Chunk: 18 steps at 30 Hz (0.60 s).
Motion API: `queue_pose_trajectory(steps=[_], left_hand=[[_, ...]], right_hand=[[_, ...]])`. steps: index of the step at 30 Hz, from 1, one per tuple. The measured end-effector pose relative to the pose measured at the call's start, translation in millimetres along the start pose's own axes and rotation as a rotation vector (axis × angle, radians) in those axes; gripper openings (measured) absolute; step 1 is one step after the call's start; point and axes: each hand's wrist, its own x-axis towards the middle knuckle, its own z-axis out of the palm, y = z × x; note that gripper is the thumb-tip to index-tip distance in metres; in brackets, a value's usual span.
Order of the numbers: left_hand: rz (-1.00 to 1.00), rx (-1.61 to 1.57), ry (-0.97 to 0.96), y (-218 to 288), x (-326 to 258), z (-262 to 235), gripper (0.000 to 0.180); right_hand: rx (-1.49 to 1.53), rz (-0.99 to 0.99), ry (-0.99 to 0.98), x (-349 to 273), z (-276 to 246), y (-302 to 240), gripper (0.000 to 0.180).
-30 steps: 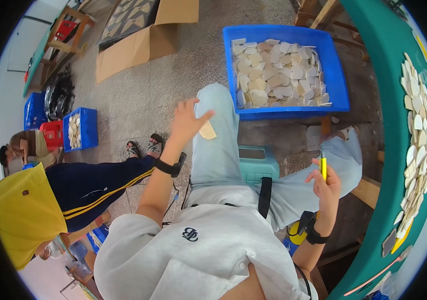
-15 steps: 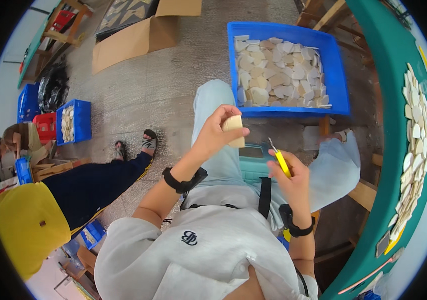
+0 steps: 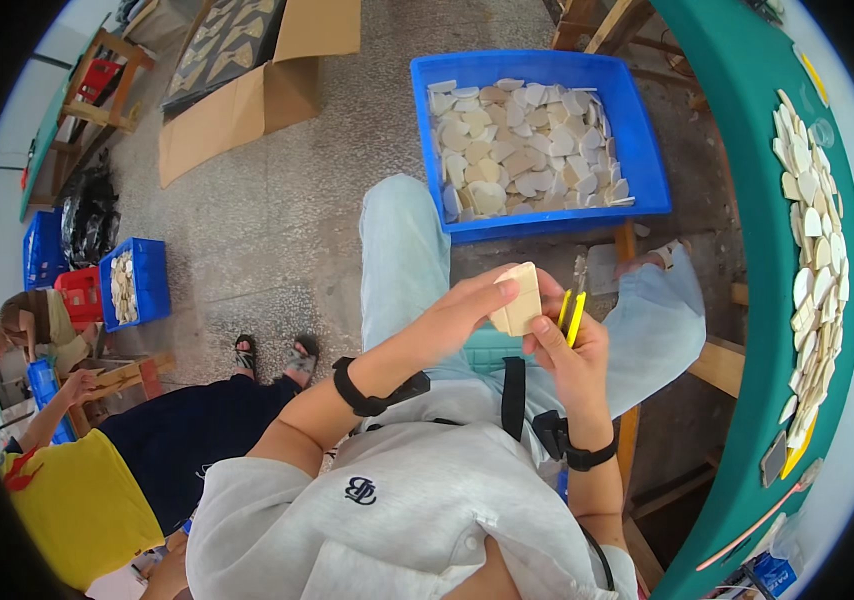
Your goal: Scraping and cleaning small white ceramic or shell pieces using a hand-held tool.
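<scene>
Over my lap, my left hand (image 3: 459, 312) pinches a cream-coloured flat piece (image 3: 519, 300) with one rounded end, its thumb lying on the face. My right hand (image 3: 581, 368) is closed around a yellow utility knife (image 3: 575, 316), whose metal tip points away from me, clear of the piece. The thumb and fingers of this hand also touch the right edge of the piece. Beyond my hands stands a blue bin (image 3: 653, 180) holding many similar cream and white pieces (image 3: 532, 150).
A green table (image 3: 737, 130) runs along my right, bearing a long heap of pale pieces (image 3: 815, 265) and a phone-like slab (image 3: 773, 458). An open cardboard box (image 3: 212, 132) lies far left. A person in a yellow shirt (image 3: 97, 500) is close at left; another sits farther off.
My hands have come together: the left moved right and nearer with the piece, and the right now touches the piece's edge with the knife still held. The person in yellow has shifted nearer.
</scene>
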Motion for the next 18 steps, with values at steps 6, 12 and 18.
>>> queue_pose_trajectory(steps=[6, 12, 18], left_hand=[[0.07, -0.057, 0.159, 0.7, 2.8, 5.7, 0.037], [0.024, -0.214, 0.178, 7.0, 0.2, -0.8, 0.025], [-0.008, -0.231, 0.145, 7.5, -3.2, -3.6, 0.029]], right_hand=[[-0.078, -0.247, 0.135, -7.9, 1.0, -2.0, 0.023], [-0.243, -0.306, 0.094, -14.6, -3.7, -8.1, 0.024], [-0.503, -0.387, 0.086, -19.7, 4.7, -13.5, 0.021]])
